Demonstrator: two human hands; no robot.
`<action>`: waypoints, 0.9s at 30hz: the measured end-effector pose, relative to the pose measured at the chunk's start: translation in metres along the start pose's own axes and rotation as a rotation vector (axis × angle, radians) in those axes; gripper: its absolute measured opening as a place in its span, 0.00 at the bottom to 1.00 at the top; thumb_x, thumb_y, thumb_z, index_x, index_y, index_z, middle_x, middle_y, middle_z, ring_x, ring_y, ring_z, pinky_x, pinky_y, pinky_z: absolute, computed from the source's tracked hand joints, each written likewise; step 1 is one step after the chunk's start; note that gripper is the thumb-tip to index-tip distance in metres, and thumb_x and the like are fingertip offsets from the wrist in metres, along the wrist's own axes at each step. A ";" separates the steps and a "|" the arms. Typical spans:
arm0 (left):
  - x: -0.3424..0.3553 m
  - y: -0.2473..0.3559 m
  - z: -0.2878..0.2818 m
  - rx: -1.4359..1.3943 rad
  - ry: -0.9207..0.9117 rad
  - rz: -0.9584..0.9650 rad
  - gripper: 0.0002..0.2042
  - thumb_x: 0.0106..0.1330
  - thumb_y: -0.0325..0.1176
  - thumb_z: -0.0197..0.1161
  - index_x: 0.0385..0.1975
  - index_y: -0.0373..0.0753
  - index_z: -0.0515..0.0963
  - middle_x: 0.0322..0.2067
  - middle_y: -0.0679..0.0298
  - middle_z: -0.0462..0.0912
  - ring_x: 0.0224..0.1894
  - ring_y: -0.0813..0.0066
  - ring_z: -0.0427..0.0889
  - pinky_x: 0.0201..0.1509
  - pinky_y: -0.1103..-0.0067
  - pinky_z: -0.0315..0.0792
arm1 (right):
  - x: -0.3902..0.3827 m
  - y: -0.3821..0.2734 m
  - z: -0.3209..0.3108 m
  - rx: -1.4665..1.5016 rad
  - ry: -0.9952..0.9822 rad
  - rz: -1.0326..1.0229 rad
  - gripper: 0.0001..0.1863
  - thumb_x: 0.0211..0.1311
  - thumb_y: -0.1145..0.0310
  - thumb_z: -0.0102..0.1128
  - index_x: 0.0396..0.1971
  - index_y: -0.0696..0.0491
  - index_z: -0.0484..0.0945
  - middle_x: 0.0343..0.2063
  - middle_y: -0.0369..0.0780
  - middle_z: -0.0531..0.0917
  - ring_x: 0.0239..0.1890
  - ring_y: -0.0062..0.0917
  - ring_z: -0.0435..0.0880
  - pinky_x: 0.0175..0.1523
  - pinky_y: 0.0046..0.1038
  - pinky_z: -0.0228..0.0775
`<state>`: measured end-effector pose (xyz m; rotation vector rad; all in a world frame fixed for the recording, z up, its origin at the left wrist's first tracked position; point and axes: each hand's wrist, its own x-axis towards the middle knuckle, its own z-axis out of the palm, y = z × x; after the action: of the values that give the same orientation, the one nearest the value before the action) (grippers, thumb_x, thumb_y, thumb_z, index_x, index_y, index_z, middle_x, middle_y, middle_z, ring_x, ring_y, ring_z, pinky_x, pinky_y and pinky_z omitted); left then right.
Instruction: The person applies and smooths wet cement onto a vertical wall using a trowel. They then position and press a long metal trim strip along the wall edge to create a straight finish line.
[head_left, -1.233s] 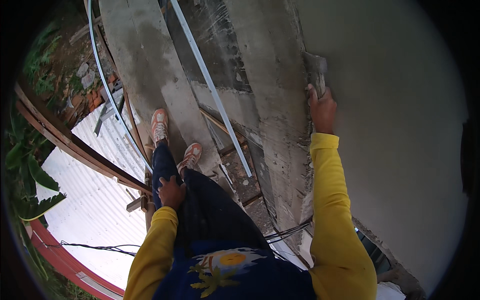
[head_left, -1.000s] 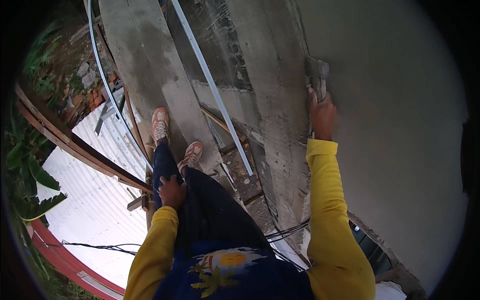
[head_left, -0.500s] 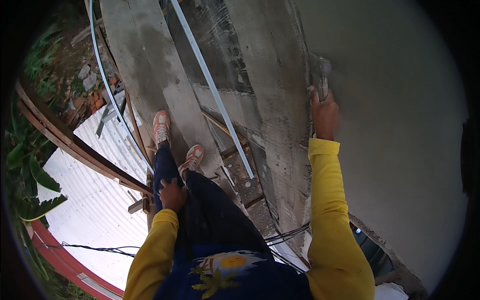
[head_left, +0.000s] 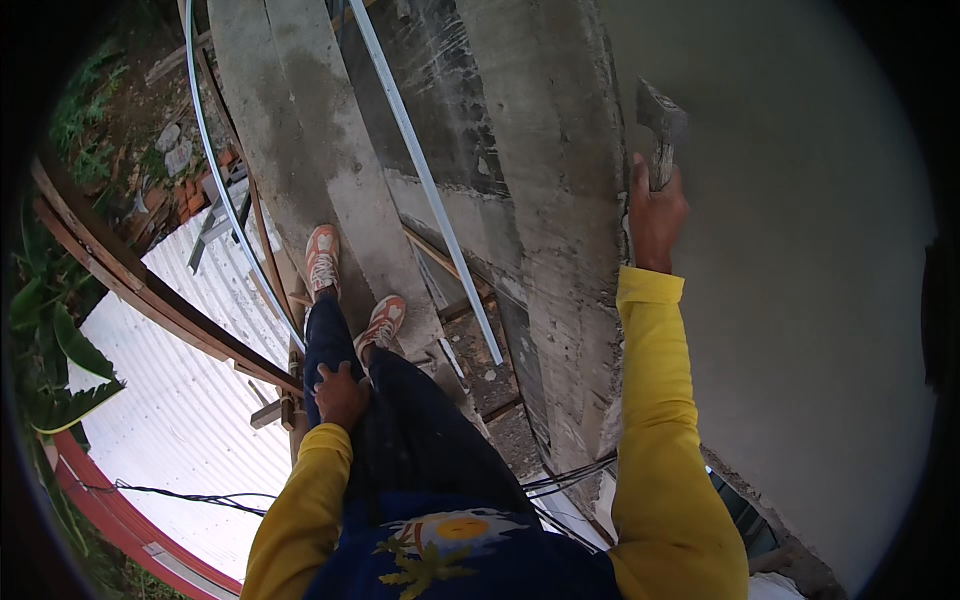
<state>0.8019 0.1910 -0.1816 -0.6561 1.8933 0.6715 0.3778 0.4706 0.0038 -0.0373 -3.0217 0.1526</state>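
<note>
The right hand (head_left: pixel 657 228) is closed around the worn handle of a grey bladed tool (head_left: pixel 662 118), whose flat, flaring head sticks out just beyond the fingers. The head lies over a smooth grey surface (head_left: pixel 800 300) that spreads to the right of this hand; whether the blade touches it, I cannot tell. Close along the hand's left side runs a rougher concrete band (head_left: pixel 560 180). The left hand (head_left: pixel 340 398), well apart from the tool, rests on the thigh of the dark trousers (head_left: pixel 425 430), its fingers loosely bent and gripping nothing. Beyond it stand two orange-and-white shoes (head_left: pixel 323 258) on grey boards (head_left: pixel 290 130), and a pale metal strip (head_left: pixel 425 185) slants between the two hands. To the left hand's outer side lies a white corrugated sheet (head_left: pixel 190 350). Below and between the hands, the blue shirt front carries a printed picture (head_left: pixel 450 525) of a yellow sun and palm; any lettering on it is too small to read.
</note>
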 end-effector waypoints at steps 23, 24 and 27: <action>-0.012 0.002 0.039 -0.024 0.059 -0.006 0.30 0.67 0.50 0.70 0.66 0.47 0.74 0.69 0.40 0.64 0.60 0.27 0.78 0.62 0.51 0.77 | -0.076 0.068 -0.031 0.154 -0.059 0.111 0.32 0.69 0.40 0.67 0.44 0.60 0.82 0.29 0.49 0.87 0.34 0.37 0.90 0.42 0.37 0.78; -0.015 0.006 0.043 -0.024 0.064 -0.013 0.30 0.67 0.50 0.70 0.66 0.47 0.74 0.69 0.40 0.64 0.60 0.27 0.78 0.62 0.51 0.77 | -0.083 0.076 -0.038 0.142 -0.063 0.103 0.31 0.69 0.40 0.67 0.43 0.60 0.82 0.28 0.49 0.87 0.34 0.36 0.90 0.42 0.38 0.78; -0.026 0.015 0.056 -0.026 0.098 -0.027 0.30 0.67 0.51 0.70 0.66 0.47 0.74 0.69 0.40 0.64 0.60 0.28 0.78 0.62 0.52 0.77 | -0.104 0.096 -0.054 0.143 -0.040 0.068 0.31 0.71 0.40 0.65 0.41 0.59 0.81 0.26 0.49 0.85 0.32 0.34 0.89 0.40 0.39 0.77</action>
<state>0.8354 0.2442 -0.1758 -0.7412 1.9650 0.6579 0.4888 0.5683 0.0354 -0.1256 -3.0412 0.3794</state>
